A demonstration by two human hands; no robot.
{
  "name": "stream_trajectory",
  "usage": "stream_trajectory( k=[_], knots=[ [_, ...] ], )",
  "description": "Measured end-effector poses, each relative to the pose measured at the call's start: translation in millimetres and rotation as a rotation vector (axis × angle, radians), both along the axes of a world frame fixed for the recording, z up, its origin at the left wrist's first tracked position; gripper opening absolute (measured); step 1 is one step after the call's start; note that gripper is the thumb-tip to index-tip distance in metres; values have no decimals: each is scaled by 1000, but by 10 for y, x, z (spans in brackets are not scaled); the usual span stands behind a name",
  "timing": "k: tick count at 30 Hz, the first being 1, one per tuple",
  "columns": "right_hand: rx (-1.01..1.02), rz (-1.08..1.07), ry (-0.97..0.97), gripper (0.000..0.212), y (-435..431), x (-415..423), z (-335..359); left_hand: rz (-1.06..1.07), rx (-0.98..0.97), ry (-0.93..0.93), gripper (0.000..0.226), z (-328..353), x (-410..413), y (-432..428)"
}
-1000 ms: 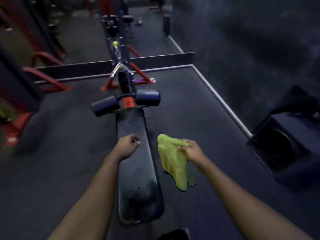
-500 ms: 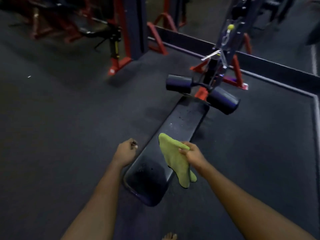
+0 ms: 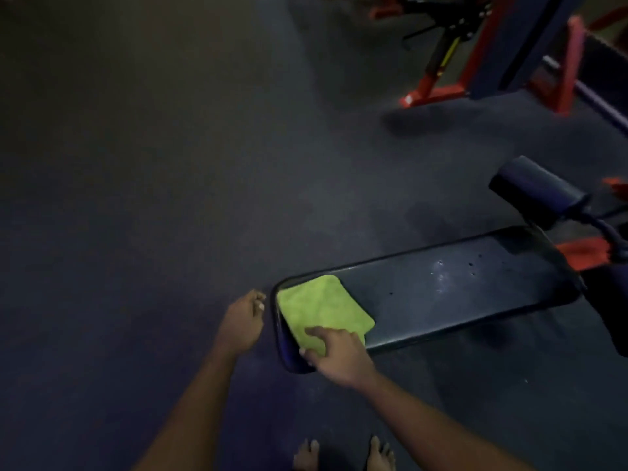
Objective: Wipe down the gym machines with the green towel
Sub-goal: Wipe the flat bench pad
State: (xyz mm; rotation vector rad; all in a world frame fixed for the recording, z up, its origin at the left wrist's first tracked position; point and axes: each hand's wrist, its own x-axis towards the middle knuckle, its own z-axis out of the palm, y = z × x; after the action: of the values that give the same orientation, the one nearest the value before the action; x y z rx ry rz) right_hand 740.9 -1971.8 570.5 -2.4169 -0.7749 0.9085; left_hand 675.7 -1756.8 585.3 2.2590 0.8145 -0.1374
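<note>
Here, a green towel [image 3: 323, 307] lies flat on the near end of a dark gym pad [image 3: 441, 283]. The right hand [image 3: 339, 355] presses its near edge, fingers fairly straight. The left hand [image 3: 243, 321] hangs just beside the pad, loosely curled, holding nothing.

It's a gym, no doubt. A padded bench [image 3: 441, 287] with a foam roller pad [image 3: 533, 195] sits low on dark rubber floor [image 3: 170, 198]. Red steel machine frames [image 3: 431, 90] stand behind.
</note>
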Motion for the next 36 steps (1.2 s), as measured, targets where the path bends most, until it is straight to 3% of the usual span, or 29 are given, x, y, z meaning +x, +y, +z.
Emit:
stream_trajectory(
  k=[4,11,17,21,25,28,33,36],
  knots=[
    [39,54,-52,49,70,90,-623,74,-27,24,25,-592,-140,-120],
    [-58,409,-389,88,543,515,-1784,186,-68,-183,36,-1888,6,84],
    [32,403,-655,81,533,456,-2339,299,-294,-452,32,-2743,267,278],
    [48,428,-672,84,517,457,-2401,348,-274,-590,31,-2930,294,252],
    [45,475,-653,90,498,449,-2410,355,-210,-630,39,-2953,269,243],
    [44,500,-666,91,411,382,-2411,334,-246,-636,33,-2956,257,201],
    [51,451,-715,67,520,363,-2421,337,-388,-626,33,-2920,116,134],
    [79,414,-699,56,838,594,-2398,392,-345,-688,31,-3001,7,140]
  ],
)
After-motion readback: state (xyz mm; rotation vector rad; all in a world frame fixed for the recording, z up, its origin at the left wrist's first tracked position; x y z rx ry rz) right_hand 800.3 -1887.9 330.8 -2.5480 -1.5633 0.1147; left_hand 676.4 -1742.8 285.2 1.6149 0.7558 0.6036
